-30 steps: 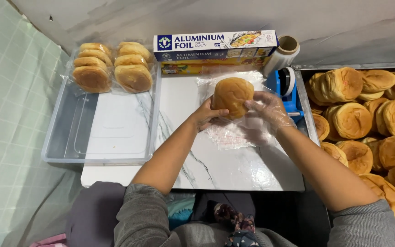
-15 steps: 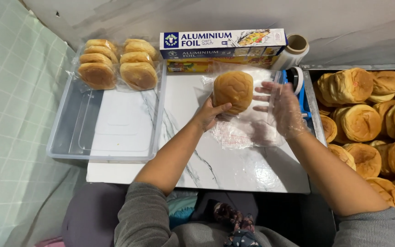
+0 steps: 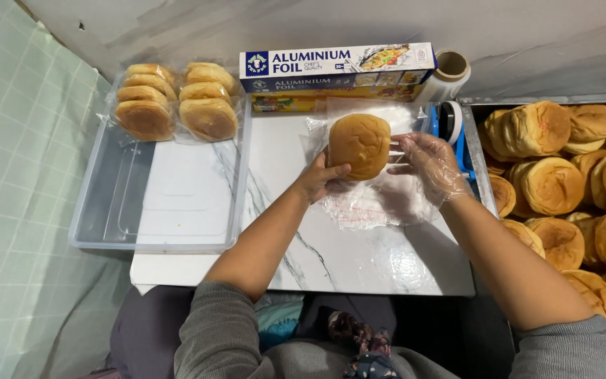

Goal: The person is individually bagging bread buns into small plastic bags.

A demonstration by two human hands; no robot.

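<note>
Gripping a round, smooth bun (image 3: pixel 359 145), left hand (image 3: pixel 319 179) over crinkly plastic (image 3: pixel 376 203)

Soft, even light is falling from above, keeping the scene fairly bright and the shadows faint. Glare is showing on the marble tabletop (image 3: pixel 359 260) near its front edge and glinting off the clear plastic wrap (image 3: pixel 380 203). The picture is staying sharp across the middle, while wide-angle distortion is bending the straight lines near the edges, and the bottom is sinking into dimness.
</note>
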